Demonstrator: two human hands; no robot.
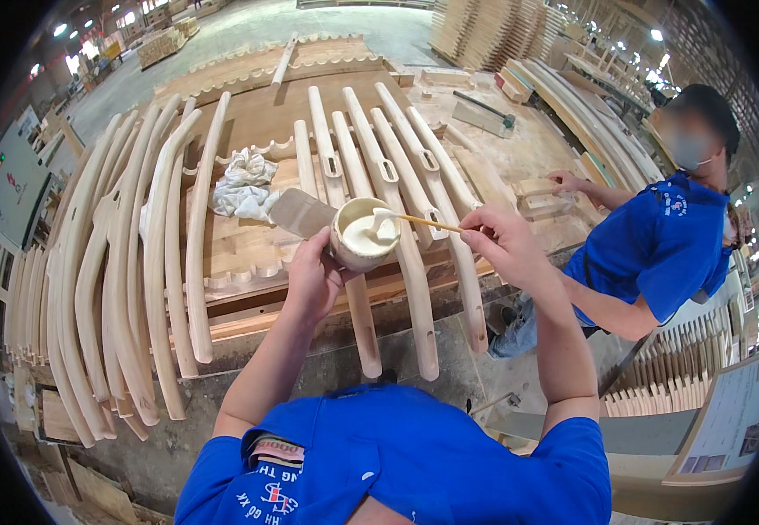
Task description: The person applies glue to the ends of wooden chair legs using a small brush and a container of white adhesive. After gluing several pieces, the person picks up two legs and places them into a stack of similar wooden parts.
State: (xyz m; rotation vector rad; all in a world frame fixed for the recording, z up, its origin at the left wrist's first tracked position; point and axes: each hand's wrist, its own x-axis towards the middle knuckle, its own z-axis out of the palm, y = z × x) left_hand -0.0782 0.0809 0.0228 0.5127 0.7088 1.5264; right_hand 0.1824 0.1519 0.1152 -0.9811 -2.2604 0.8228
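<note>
One cup (364,261) is held up above the near part of the counter (259,247), partly filled with a thick white paste (360,234). Of the two bare hands, the left hand (314,269) is on the cup's left side, its grip clamped around the wall. The right hand (509,243) is to the right of the cup, its grip pinched together on one thin stick (432,225). The stick's far end reaches over the cup's rim and carries one white-coated blob.

One flat plate (299,212) shows just left of the cup — I cannot tell what supports it. Farther left of the cup lies one crumpled white cloth (244,185). Beyond and below the cup runs a group of curved wooden pieces (414,289), about seven upper ends showing and three lower ends, each with a small hole. Well to the left of the cup is a second, denser group of wooden bars (117,289), overlapping too much to count. Beyond the cup, to the right, lies one flat tool with a dark edge (483,115). Well right of the cup stands one co-worker (660,245) in a blue shirt, one hand at the counter.
</note>
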